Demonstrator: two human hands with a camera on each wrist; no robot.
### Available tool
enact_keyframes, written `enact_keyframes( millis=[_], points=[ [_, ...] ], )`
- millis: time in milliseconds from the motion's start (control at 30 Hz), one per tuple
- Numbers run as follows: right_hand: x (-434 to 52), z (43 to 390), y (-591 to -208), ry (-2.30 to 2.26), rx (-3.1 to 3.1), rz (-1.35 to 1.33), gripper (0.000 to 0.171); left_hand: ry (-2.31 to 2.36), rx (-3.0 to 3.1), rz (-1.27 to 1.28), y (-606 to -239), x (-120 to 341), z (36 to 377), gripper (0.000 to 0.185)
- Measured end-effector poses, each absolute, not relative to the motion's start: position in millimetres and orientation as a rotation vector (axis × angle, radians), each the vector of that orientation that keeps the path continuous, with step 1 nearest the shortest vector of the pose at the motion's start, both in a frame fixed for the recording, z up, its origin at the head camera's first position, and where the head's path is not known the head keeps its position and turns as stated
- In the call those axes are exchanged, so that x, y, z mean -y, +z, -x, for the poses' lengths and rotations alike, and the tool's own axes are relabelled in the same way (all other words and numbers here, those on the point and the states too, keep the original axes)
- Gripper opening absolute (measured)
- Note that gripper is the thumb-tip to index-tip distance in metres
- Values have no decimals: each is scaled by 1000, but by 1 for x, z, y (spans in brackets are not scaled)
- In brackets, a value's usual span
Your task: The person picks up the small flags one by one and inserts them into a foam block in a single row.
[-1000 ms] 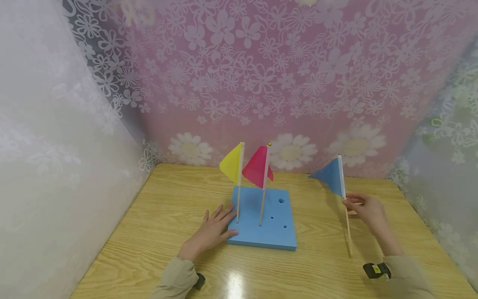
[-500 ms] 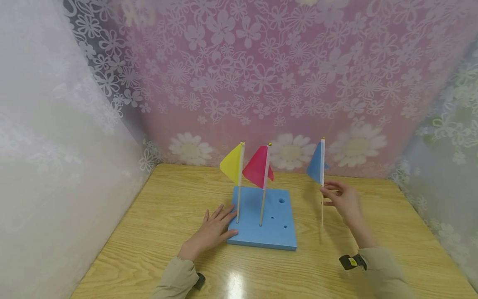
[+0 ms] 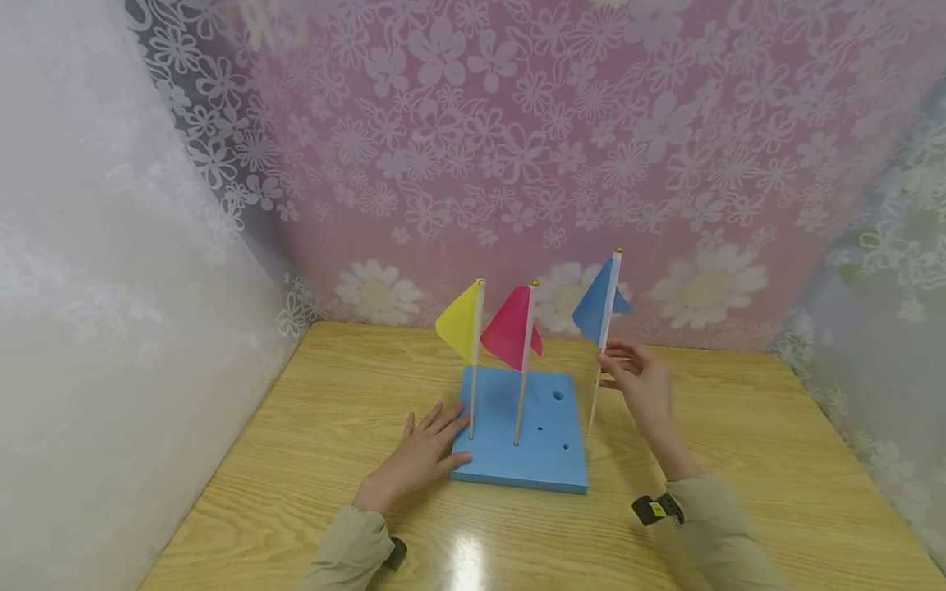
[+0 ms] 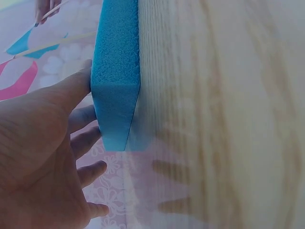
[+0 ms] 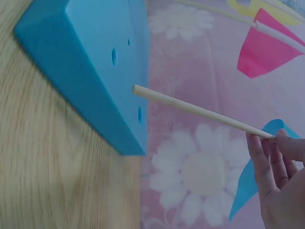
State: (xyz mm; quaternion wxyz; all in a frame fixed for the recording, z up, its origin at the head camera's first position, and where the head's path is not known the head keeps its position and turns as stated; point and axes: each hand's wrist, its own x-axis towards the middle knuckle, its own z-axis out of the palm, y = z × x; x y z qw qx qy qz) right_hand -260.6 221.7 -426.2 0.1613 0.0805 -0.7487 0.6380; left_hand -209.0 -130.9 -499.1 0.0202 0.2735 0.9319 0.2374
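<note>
My right hand (image 3: 641,390) pinches the stick of a small blue flag (image 3: 595,305) just below the cloth. The flag leans slightly right at the top, and its bare lower end (image 5: 137,89) overlaps the board's holed face in the right wrist view. A blue foam board (image 3: 525,474) lies on the table. My left hand (image 3: 417,455) rests on its left edge with fingers spread. A yellow flag (image 3: 460,322) and a pink flag (image 3: 508,330) stand upright in the board. Several holes, one a larger hole (image 3: 557,396), show on the right half.
The wooden table (image 3: 310,460) reaches back to a pink flowered cloth (image 3: 473,164). Pale walls of patterned cloth stand at the left and right. A black strap with a small device (image 3: 654,510) sits at the right wrist.
My right hand has carried the blue flag leftward and up, from the right side of the table to beside the board. The left hand and the other two flags have stayed put.
</note>
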Motion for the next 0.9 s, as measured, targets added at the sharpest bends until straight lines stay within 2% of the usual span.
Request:
enact_keyframes(
  millis=[167,467,900],
  points=[
    [-200,251,-414,1832,2086,-284,28,731,-2891,-845,-501,132,210,63],
    [-185,246,-417,1789,2043,-328,26,742,-2890,-846,-503,132,211,63],
    [-187,254,-446,1761,2008,-418,24,747,-2882,-831,-502,132,211,65]
  ],
)
